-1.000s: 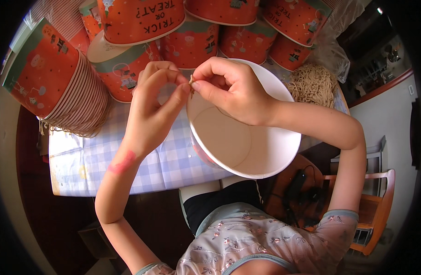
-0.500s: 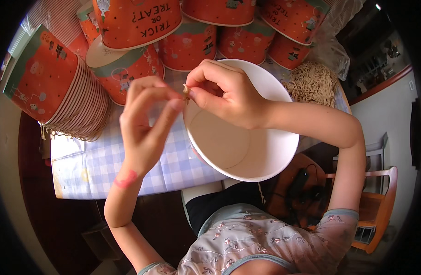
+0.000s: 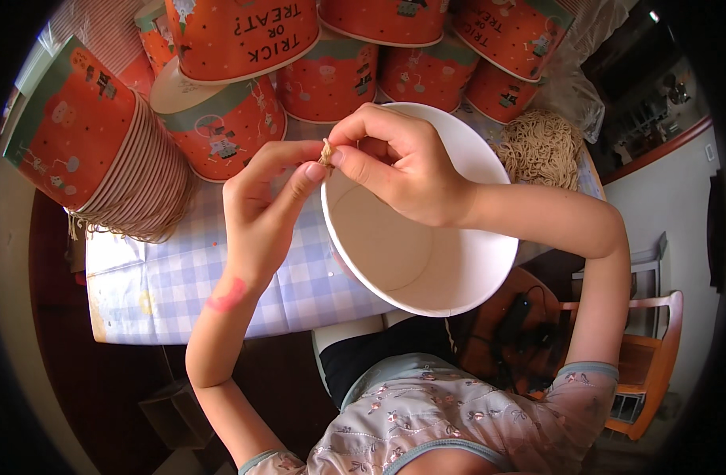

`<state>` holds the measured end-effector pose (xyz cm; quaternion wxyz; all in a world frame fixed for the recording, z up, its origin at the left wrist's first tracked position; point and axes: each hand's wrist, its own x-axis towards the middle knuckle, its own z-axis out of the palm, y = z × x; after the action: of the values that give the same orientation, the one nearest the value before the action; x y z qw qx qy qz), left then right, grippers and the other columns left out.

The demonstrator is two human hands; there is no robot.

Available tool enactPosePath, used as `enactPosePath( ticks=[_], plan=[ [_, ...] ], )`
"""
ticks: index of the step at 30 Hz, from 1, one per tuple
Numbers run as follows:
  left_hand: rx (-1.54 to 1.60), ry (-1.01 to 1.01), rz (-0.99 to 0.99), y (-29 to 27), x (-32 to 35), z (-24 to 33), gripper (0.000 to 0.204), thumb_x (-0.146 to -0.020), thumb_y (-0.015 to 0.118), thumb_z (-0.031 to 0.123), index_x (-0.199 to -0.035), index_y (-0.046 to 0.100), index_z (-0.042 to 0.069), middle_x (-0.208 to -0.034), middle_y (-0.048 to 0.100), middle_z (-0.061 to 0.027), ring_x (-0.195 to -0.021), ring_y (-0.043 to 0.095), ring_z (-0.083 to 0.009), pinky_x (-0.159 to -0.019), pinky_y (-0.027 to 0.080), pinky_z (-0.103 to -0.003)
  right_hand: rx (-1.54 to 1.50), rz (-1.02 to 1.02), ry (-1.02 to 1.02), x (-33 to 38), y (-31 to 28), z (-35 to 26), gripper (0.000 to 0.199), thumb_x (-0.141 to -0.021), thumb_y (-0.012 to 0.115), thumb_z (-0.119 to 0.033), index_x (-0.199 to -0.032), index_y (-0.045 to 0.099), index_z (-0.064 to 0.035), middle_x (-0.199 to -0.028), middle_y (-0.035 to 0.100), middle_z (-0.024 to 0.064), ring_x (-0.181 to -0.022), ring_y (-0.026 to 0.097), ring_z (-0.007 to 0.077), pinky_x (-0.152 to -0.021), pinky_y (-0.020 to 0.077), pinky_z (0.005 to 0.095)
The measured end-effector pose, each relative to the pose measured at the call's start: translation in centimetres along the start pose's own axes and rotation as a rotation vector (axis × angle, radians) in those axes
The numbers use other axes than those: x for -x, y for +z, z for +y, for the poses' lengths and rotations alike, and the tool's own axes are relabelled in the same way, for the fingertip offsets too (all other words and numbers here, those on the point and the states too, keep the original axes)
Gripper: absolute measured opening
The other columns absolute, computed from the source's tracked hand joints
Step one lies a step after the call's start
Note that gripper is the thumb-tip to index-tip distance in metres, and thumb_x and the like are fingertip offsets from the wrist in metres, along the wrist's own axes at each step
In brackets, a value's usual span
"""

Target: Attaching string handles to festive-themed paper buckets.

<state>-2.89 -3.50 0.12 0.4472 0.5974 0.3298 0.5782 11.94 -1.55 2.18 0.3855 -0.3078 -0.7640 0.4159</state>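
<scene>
A small beige cord knot [image 3: 326, 153] is pinched at the left rim of a large paper bucket [image 3: 450, 273], whose white inside faces me. My right hand [image 3: 406, 162] grips the knot between thumb and bent forefinger, with its wrist across the bucket's mouth. From the other side, my left hand [image 3: 260, 198] closes its thumb and fingertip on the same knot. The bucket leans tilted at the table's front edge, near my lap. Most of its outer wall is hidden, and where the cord runs beyond my fingers cannot be made out.
A nested stack of orange-and-green paper buckets [image 3: 78, 134] leans at the left, with cords hanging by its rims. Several more orange buckets [image 3: 327, 83] are piled across the back. A heap of beige cords [image 3: 541, 150] lies right on the checked tablecloth [image 3: 181, 277]. A wooden chair [image 3: 655, 356] stands at the right.
My left hand has moved right, and its thumb and finger have come together on the cord knot. The right hand keeps its pinch, and the bucket sits slightly further right in view.
</scene>
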Motion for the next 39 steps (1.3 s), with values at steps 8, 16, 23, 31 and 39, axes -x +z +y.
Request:
enactPosePath(
  ticks=[8, 16, 23, 31, 39],
  plan=[
    [-0.092, 0.015, 0.033, -0.4, -0.1, 0.0, 0.009, -0.070, 0.055, 0.003, -0.076, 0.055, -0.003, -0.073, 0.054, -0.0064, -0.068, 0.049, -0.0090, -0.061, 0.039, -0.019, 0.105, 0.042, -0.162, -0.2, 0.0, 0.1, 0.008, -0.072, 0.051, -0.002, -0.079, 0.048, -0.0028, -0.068, 0.047, -0.0021, -0.055, 0.040, 0.0007, -0.048, 0.0337, 0.0145],
    [-0.080, -0.025, 0.052, -0.7, -0.3, -0.3, 0.007, -0.069, 0.056, 0.003, -0.072, 0.054, -0.003, -0.069, 0.054, -0.0044, -0.065, 0.048, -0.0077, -0.059, 0.039, -0.018, 0.122, -0.047, -0.215, -2.2, -1.1, 0.1, 0.026, -0.068, 0.054, -0.001, -0.092, 0.046, -0.0031, -0.080, 0.048, 0.0026, -0.059, 0.045, 0.0052, -0.050, 0.0375, 0.0187],
    [-0.005, -0.062, 0.120, -0.7, 0.8, -1.3, 0.007, -0.070, 0.055, 0.002, -0.072, 0.054, -0.004, -0.069, 0.053, -0.0029, -0.065, 0.047, -0.0066, -0.059, 0.036, -0.017, 0.360, -0.447, -0.392, -4.9, -2.4, -0.6, 0.005, -0.068, 0.054, -0.006, -0.072, 0.052, -0.0031, -0.066, 0.050, 0.0038, -0.060, 0.048, 0.0125, -0.048, 0.0352, 0.0226],
    [0.119, -0.010, 0.266, 0.2, 2.4, -2.2, 0.008, -0.072, 0.052, 0.002, -0.076, 0.051, -0.005, -0.070, 0.051, -0.0032, -0.065, 0.044, -0.0058, -0.058, 0.035, -0.015, 0.289, -0.635, -0.112, -6.1, -2.3, -1.0, 0.008, -0.069, 0.054, -0.010, -0.070, 0.052, -0.0020, -0.064, 0.050, 0.0042, -0.059, 0.047, 0.0122, -0.052, 0.0363, 0.0233],
    [0.026, -0.004, 0.256, 0.4, 3.3, -2.7, 0.006, -0.074, 0.049, 0.001, -0.074, 0.047, -0.004, -0.071, 0.047, -0.0038, -0.062, 0.040, -0.0073, -0.056, 0.034, -0.017, 0.347, -0.623, -0.206, -6.3, -2.4, -0.6, 0.007, -0.068, 0.053, -0.009, -0.070, 0.053, -0.0019, -0.064, 0.049, 0.0047, -0.060, 0.047, 0.0140, -0.053, 0.0368, 0.0249]
  ],
)
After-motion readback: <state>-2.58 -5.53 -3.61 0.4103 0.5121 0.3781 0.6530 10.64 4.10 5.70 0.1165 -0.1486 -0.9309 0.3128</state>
